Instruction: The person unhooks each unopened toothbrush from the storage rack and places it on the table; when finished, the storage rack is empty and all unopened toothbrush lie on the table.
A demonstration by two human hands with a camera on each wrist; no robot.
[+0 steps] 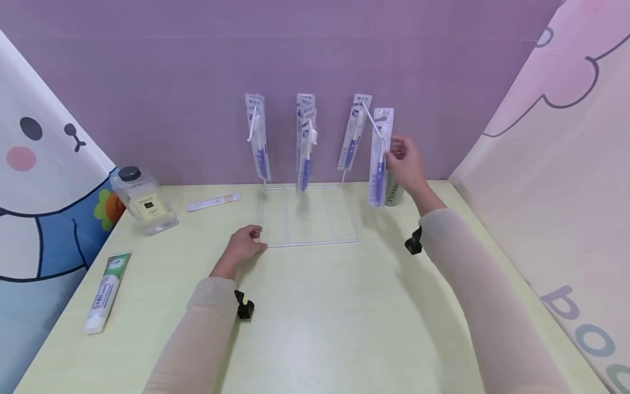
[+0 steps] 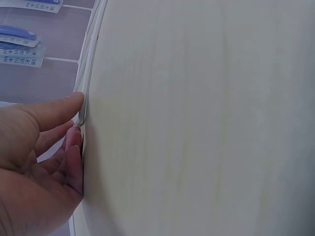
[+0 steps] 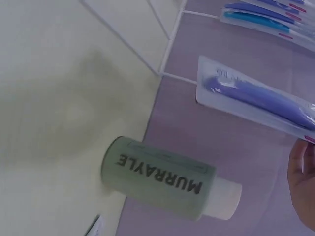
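My right hand (image 1: 406,163) pinches the edge of a packaged purple toothbrush (image 1: 379,183), which hangs upright at the tip of the rack's right hook (image 1: 372,119). Another packaged toothbrush (image 1: 351,145) hangs farther back on that same hook. At the lower left, my left hand (image 1: 243,245) holds the front corner of the white wire rack's base (image 1: 310,244) between thumb and fingers; the left wrist view shows the thumb (image 2: 59,110) over the wire. More packaged toothbrushes hang from the left hook (image 1: 252,123) and the middle hook (image 1: 312,131).
A green bottle (image 3: 157,177) marked MURRAYLE stands behind the right hand. To the left are a clear bottle (image 1: 147,205) with a black cap, a slim flat box (image 1: 214,202) and a toothpaste tube (image 1: 107,293). A purple backdrop (image 1: 197,82) rises behind the rack.
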